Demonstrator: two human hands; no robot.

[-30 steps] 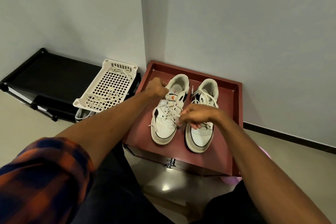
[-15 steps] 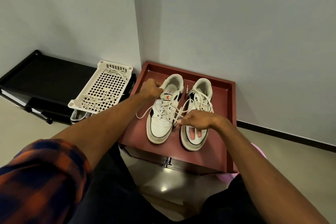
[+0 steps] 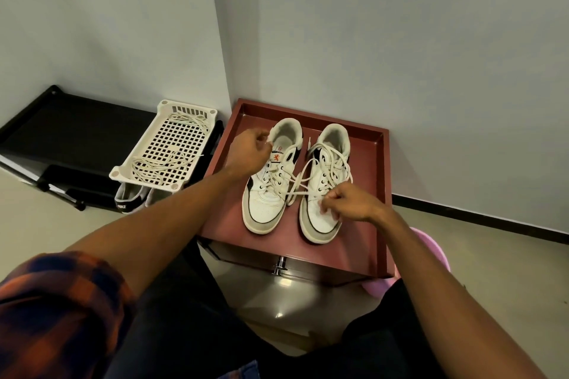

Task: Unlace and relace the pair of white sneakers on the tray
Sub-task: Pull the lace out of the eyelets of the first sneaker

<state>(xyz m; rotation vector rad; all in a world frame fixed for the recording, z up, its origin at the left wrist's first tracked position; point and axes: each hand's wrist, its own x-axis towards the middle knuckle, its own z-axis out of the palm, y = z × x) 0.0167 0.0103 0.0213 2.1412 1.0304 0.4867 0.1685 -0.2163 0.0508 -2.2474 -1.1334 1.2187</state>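
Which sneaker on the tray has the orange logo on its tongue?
The left sneaker, beside the left hand: an orange emblem shows on its tongue. The right sneaker shows none, only loose laces piled across it.

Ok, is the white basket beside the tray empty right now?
No, the white basket to the left of the tray has loose white laces lying on its mesh floor.

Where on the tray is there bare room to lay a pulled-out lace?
Bare tray lies between the right sneaker and the right wall, and along the front edge below both toes. Crowded: the gap beside the left sneaker, crossed by the lace, and the left side, under the left hand.
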